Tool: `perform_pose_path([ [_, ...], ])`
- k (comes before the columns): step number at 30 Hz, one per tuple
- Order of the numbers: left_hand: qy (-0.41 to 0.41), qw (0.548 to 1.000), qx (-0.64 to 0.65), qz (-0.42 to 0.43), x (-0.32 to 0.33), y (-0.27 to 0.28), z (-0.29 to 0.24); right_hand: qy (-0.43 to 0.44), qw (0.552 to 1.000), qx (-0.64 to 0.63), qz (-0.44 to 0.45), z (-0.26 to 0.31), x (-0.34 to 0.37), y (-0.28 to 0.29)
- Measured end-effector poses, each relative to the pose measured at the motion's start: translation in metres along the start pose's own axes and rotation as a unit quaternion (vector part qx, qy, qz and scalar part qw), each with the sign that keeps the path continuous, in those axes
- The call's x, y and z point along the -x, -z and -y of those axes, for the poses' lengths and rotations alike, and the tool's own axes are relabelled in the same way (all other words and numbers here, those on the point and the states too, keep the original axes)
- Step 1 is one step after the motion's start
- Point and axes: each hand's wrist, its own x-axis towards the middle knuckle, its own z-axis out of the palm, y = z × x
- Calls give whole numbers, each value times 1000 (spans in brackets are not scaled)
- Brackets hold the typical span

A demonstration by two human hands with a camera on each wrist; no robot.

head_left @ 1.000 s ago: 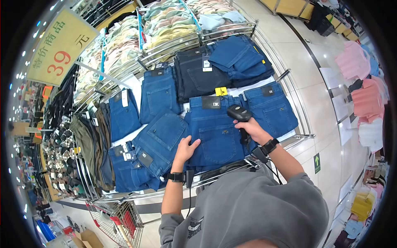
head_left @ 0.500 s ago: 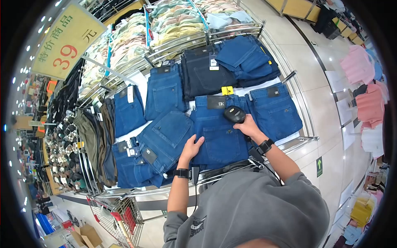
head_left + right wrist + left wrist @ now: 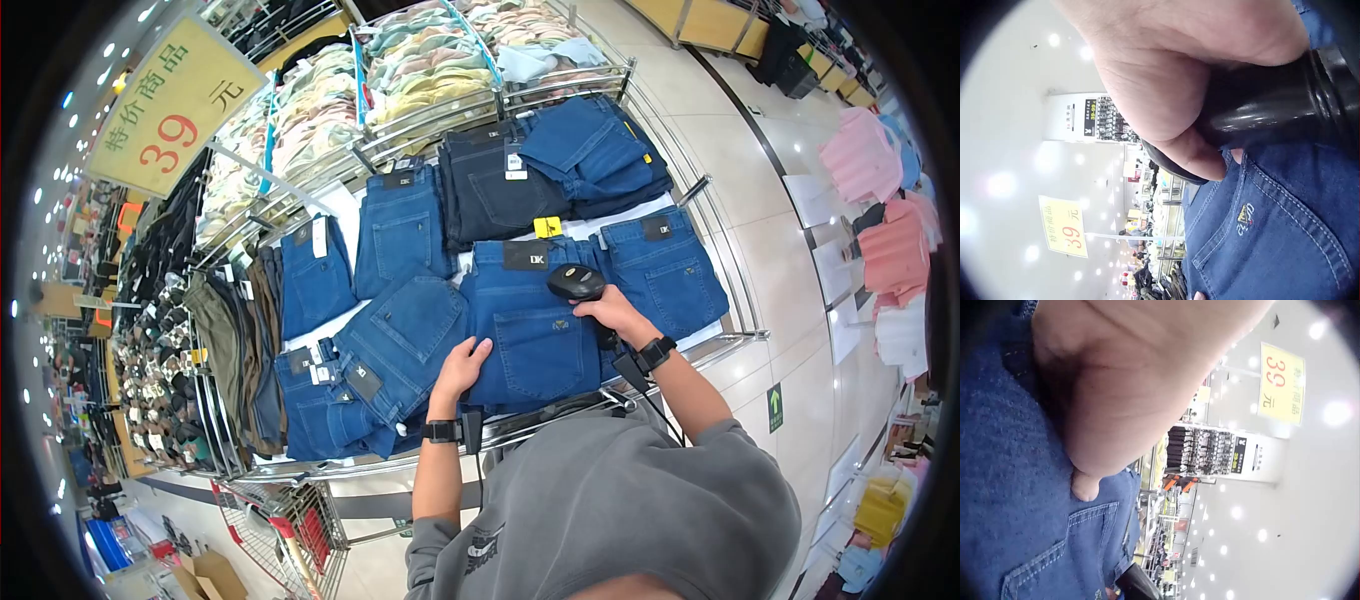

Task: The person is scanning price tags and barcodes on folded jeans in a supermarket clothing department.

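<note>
A folded pair of blue jeans (image 3: 540,365) with a dark waistband patch (image 3: 526,256) lies on a pile in front of me. In my right hand (image 3: 618,314) I grip a black handheld barcode scanner (image 3: 577,281), its head over the jeans just above the back pocket. The right wrist view shows the palm and thumb wrapped round the dark scanner handle (image 3: 1260,106). My left hand (image 3: 460,369) rests at the left edge of the same jeans, thumb extended over the denim. In the left wrist view the hand (image 3: 1129,394) lies against the cloth, most fingers hidden.
More folded jeans (image 3: 405,325) lie around, black ones (image 3: 500,195) behind. A metal rail (image 3: 735,335) borders the display. A yellow price sign (image 3: 170,105) stands at the far left. Pale folded clothes (image 3: 425,60) fill compartments behind. A shopping cart (image 3: 285,530) stands at lower left.
My right hand first turned the scanner and raised it toward the waistband, then lowered it slightly. My left hand stayed at the jeans' left edge. The head view shifted a little.
</note>
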Motion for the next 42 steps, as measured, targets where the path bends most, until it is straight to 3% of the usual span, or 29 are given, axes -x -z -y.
perform_pose_path([
  [4,-23,995,-74,-65,0,-10,1,-61,995,65,33,-20,-9,-7],
  [7,-5,990,-103,-94,7,-15,-9,-50,997,54,40,-11,-10,-1],
  [11,-12,972,-177,-157,14,-23,-17,3,1000,1,-22,28,-31,13],
  [12,30,964,-219,-148,21,-21,-34,46,998,0,-44,37,-40,14],
  [13,-31,940,-261,-216,24,-24,-47,91,994,1,-65,49,-48,13],
  [15,-144,865,-330,-349,31,-32,-66,93,995,3,-27,62,-67,13],
  [18,-293,846,-370,-249,33,-28,-99,52,995,65,57,70,-103,10],
  [21,-254,861,-410,-161,14,-46,-77,-2,986,137,97,79,-121,4],
  [22,-249,858,-417,-169,7,-49,-70,15,985,134,106,79,-126,3],
  [26,-240,857,-420,-174,2,-56,-63,-87,973,168,129,100,-128,4],
  [29,-235,860,-418,-176,0,-55,-61,-103,970,170,140,104,-132,5],
  [33,-225,862,-418,-175,0,-57,-62,-16,980,50,192,95,-139,0],
  [36,-225,862,-419,-175,0,-57,-62,-29,980,-23,197,87,-142,-5],
  [42,-235,857,-421,-182,0,-58,-59,33,952,-230,197,78,-112,16],
])
